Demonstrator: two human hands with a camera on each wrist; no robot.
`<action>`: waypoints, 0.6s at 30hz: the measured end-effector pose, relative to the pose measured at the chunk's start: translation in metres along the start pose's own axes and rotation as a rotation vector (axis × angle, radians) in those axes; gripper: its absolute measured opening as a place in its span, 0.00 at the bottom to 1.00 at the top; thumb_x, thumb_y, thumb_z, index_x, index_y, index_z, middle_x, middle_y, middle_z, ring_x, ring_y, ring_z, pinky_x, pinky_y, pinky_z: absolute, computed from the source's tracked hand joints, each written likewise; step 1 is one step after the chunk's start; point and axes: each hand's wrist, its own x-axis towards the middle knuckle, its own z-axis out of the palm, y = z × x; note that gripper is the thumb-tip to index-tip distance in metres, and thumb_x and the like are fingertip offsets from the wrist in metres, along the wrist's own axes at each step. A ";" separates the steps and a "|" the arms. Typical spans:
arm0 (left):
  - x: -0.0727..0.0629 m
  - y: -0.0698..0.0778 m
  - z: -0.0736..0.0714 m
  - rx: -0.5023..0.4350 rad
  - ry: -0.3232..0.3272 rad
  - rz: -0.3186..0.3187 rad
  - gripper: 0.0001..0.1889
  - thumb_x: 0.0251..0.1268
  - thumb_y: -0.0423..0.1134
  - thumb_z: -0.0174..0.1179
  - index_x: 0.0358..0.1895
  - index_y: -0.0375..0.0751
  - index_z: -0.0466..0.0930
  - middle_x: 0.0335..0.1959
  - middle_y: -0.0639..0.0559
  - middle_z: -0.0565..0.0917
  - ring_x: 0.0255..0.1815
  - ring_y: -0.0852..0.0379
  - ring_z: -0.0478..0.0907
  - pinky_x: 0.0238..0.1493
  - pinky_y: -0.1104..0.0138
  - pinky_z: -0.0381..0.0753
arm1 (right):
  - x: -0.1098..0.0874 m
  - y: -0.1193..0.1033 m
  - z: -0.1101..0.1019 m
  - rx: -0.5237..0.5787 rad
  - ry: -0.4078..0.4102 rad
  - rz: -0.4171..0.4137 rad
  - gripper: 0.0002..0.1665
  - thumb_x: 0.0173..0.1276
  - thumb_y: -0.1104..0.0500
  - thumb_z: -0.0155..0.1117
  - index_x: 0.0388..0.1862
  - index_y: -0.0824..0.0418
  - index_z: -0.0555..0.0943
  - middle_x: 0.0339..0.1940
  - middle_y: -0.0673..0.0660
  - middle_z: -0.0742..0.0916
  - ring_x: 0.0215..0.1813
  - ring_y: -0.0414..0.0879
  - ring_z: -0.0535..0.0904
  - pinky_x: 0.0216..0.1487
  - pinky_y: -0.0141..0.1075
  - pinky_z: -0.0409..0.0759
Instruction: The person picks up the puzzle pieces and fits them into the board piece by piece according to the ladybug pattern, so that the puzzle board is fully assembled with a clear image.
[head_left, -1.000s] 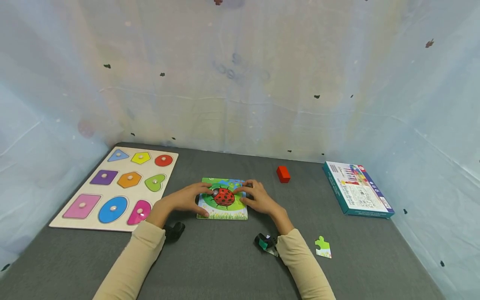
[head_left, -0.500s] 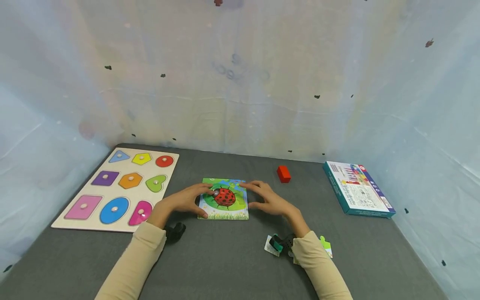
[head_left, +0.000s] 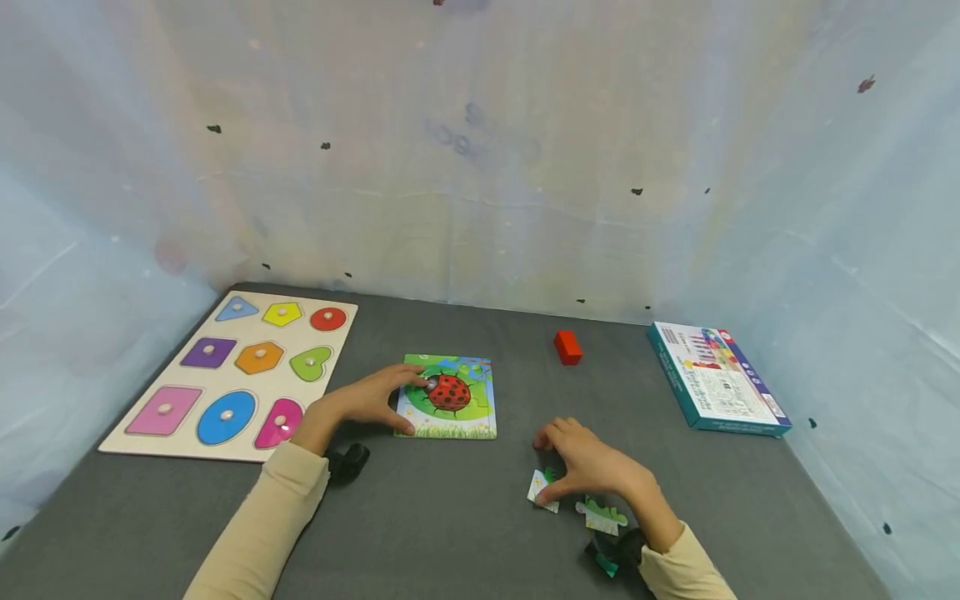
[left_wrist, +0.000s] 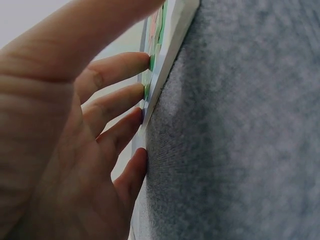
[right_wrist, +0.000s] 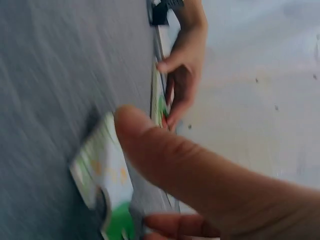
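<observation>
A ladybug puzzle point(head_left: 450, 425) lies on the grey cloth. My left hand point(head_left: 362, 400) rests at its left side, fingertips on the top face and thumb by the front left corner. In the left wrist view, the fingers point(left_wrist: 122, 95) touch the puzzle's edge. My right hand point(head_left: 592, 462) hovers, fingers loosely bent, over a loose white and green puzzle piece point(right_wrist: 102, 165). The right thumb point(right_wrist: 165, 150) overlaps that piece in view; contact is unclear. Under the right palm lies another puzzle piece point(head_left: 602, 518), green and white.
A wooden shape board point(head_left: 225, 375) with knobbed shapes stands at the left. A red block point(head_left: 567, 348) lies behind the right hand. At the far right is a flat teal and white box point(head_left: 718, 379). A pale sheet point(head_left: 480, 167) hangs behind the table.
My right hand has left the puzzle's right edge and moved right and nearer to the loose pieces. The piece farthest right is now hidden behind that hand. My left hand stays put.
</observation>
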 end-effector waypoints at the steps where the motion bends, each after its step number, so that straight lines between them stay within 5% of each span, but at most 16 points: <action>1: 0.000 0.000 0.000 0.000 -0.002 -0.002 0.39 0.47 0.52 0.71 0.62 0.38 0.70 0.69 0.37 0.59 0.71 0.38 0.51 0.66 0.45 0.54 | -0.002 -0.002 0.002 -0.012 0.002 0.018 0.38 0.43 0.34 0.74 0.45 0.57 0.74 0.40 0.50 0.74 0.41 0.41 0.65 0.44 0.39 0.70; 18: 0.000 0.002 0.000 0.009 0.003 -0.020 0.38 0.46 0.53 0.71 0.62 0.39 0.70 0.70 0.39 0.60 0.71 0.38 0.50 0.65 0.43 0.54 | -0.005 -0.004 0.003 -0.002 -0.040 0.028 0.25 0.48 0.41 0.75 0.36 0.53 0.74 0.34 0.46 0.73 0.33 0.37 0.67 0.35 0.31 0.70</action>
